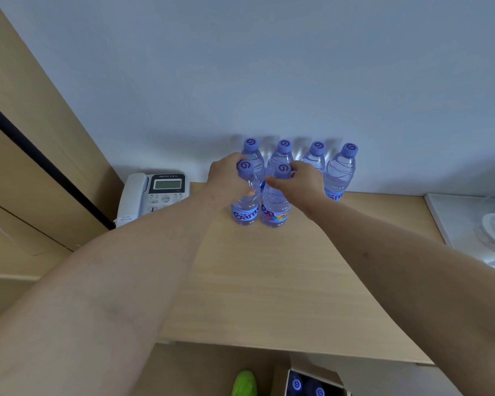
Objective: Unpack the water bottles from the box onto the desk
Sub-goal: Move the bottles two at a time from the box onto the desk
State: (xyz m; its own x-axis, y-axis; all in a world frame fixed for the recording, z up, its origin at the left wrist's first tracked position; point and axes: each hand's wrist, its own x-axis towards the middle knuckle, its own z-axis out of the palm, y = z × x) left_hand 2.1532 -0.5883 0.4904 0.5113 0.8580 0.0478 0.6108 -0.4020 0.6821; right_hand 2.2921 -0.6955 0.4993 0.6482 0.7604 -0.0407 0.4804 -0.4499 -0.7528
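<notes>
Several clear water bottles with purple caps stand on the wooden desk [269, 281] by the wall. A back row has a rightmost bottle [342, 170] standing free. In front of that row, my left hand [226, 178] grips the neck of one bottle [246, 207], and my right hand [303, 178] grips the neck of the bottle beside it [275, 208]. Both front bottles stand upright, touching each other, bases on the desk. The cardboard box [312, 378] sits on the floor below the desk's front edge, with purple caps showing inside.
A white desk phone [152, 195] sits to the left of the bottles against a wooden panel. A white tray-like object [475, 224] lies at the right end of the desk. A green shoe [243, 382] shows on the floor beside the box.
</notes>
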